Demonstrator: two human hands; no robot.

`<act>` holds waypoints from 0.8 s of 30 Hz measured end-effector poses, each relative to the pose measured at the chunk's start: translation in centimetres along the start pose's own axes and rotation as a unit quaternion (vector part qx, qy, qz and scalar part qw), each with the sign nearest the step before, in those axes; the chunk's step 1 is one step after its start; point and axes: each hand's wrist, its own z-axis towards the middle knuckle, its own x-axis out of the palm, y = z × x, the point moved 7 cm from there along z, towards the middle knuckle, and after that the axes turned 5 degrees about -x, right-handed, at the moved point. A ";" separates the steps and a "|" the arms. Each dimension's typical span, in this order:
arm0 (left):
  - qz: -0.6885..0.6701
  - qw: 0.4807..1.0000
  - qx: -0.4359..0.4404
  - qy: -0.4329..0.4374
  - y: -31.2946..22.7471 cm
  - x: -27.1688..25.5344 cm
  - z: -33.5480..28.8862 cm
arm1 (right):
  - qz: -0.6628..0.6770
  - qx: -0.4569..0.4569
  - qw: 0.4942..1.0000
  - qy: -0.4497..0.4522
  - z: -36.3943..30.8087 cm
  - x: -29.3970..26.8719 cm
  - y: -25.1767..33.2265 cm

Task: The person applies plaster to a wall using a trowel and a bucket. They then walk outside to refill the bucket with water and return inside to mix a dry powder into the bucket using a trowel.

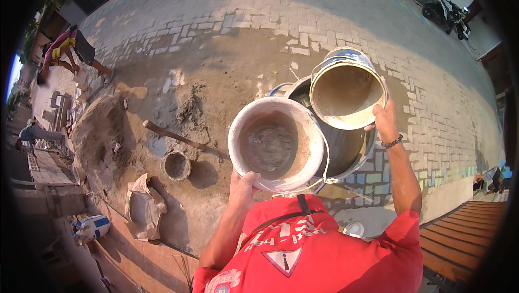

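- Both buckets are off to the near side of the big tub (370,150), the white bucket (309,147) on the left and the blue-patterned bucket (346,55) on the right, raised and partly hiding it.
- The left hand (243,189) is clamped on the white bucket's near-left rim, thumb on top; its fingers underneath are hidden. Cloudy liquid sits inside, so that bucket is best held level.
- The right hand (385,115) grips the blue-patterned bucket at its right side, thumb by the rim. This bucket leans toward the person; how much it holds, I cannot tell.
- The step looks like moving liquid between these vessels. A slow tilt, with the pouring lip well inside the receiving rim, should limit splashing.
- A wet rim may slip under a thumb, so spreading the fingers along the wall should steady the load.
- The loose wire handle (327,158) hangs at the white bucket's right; letting it swing clear avoids snagging.
- On the left, the hoe handle (178,136) and small pail (177,166) call for careful footing.
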 end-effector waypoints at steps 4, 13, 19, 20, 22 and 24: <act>-0.013 1.000 -0.016 0.013 0.4 1.6 0.3 | -0.008 -0.074 0.997 -0.002 -0.7 1.7 4.0; 0.019 0.998 -0.052 0.027 1.7 3.3 1.0 | -0.065 -0.186 0.979 -0.050 -1.2 3.7 6.4; -0.004 0.998 -0.053 0.037 1.8 4.2 1.1 | -0.120 -0.187 0.973 -0.059 -1.3 3.8 5.4; -0.002 0.998 -0.055 0.037 1.9 4.3 1.2 | -0.136 -0.207 0.967 -0.063 -1.3 3.7 5.2; 0.001 0.998 -0.052 0.046 2.2 4.2 1.6 | -0.155 -0.236 0.957 -0.068 -1.3 3.6 5.1; 0.002 0.997 -0.050 0.053 2.3 4.1 1.8 | -0.150 -0.247 0.955 -0.069 -1.4 3.8 5.1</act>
